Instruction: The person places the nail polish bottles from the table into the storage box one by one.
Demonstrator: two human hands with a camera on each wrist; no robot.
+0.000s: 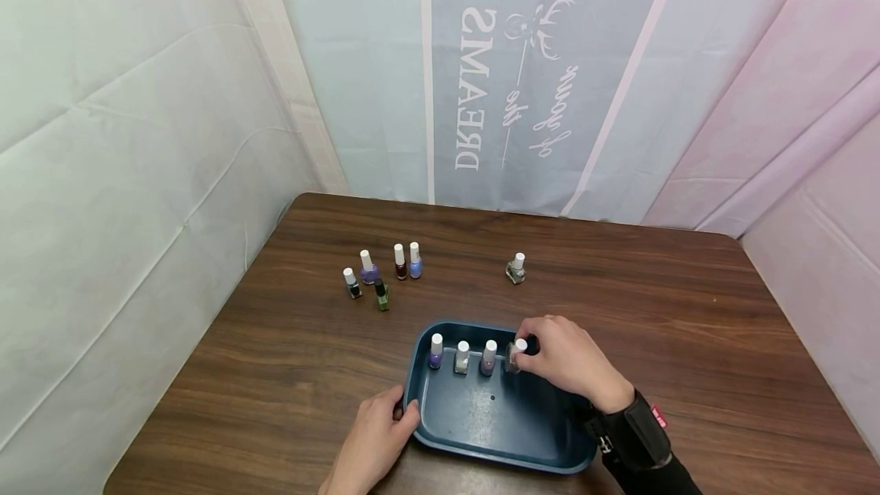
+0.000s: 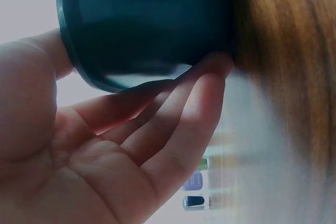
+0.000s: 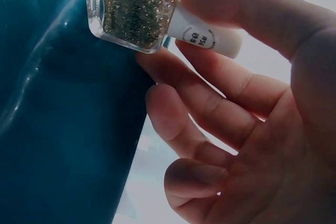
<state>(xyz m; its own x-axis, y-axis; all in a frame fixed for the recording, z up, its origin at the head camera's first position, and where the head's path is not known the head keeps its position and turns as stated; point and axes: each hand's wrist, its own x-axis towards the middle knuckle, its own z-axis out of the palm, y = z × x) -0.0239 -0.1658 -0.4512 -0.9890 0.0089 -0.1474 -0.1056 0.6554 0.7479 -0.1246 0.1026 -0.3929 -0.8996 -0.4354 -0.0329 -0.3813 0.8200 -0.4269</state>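
Observation:
My right hand (image 1: 567, 357) pinches a glitter nail polish bottle (image 3: 137, 11) by its white cap (image 3: 202, 34), between thumb and fingers. This bottle is inside the blue tray (image 1: 498, 458), at the right end of a row along the far side. Beside it stand a mauve bottle (image 1: 488, 360), a whitish bottle (image 1: 461, 360) and a purple bottle (image 1: 436, 354), all white-capped. My left hand (image 1: 374, 434) grips the tray's left side near the front corner. Its fingers (image 2: 202, 103) lie along the outside of the tray wall, with the thumb at the rim.
Beyond the tray, another glitter bottle (image 1: 516, 270) stands on the brown wooden table (image 1: 275, 373). Farther left is a loose group: a dark red bottle (image 1: 401, 266), a blue one (image 1: 415, 264), a purple one (image 1: 369, 272), a dark one (image 1: 354, 287) and a green one (image 1: 382, 296).

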